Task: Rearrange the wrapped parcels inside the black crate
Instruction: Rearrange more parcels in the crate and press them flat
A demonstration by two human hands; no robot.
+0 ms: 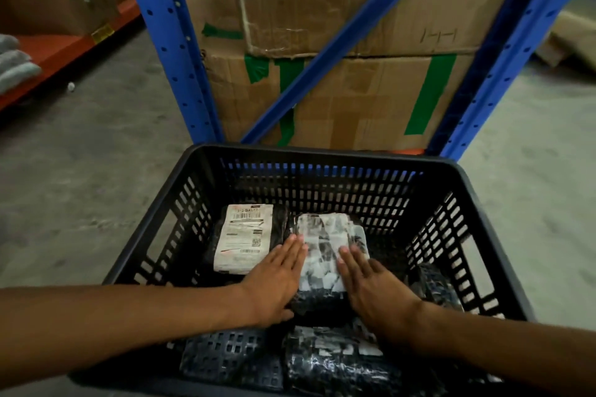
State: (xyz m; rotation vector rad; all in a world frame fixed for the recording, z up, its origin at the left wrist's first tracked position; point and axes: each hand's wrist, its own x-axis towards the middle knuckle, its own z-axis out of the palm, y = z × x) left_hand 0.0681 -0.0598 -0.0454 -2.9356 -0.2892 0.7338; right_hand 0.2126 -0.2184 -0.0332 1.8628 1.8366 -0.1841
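A black slotted crate (322, 158) stands on the floor below me. Inside, a black-wrapped parcel with a white shipping label (243, 235) lies at the far left. Beside it lies a middle parcel (322, 248) in black wrap with a crinkled white label. My left hand (277, 277) rests flat against that parcel's left edge, and my right hand (371, 284) lies flat on its right edge, fingers extended. Another black parcel (335, 361) sits nearer me, partly under my right forearm. A further dark parcel (435, 287) leans at the right wall.
A blue steel rack (180, 51) with a diagonal brace stands right behind the crate, holding taped cardboard boxes (354, 90). An orange shelf beam (64, 55) with grey fabric runs at the left. Concrete floor surrounds the crate.
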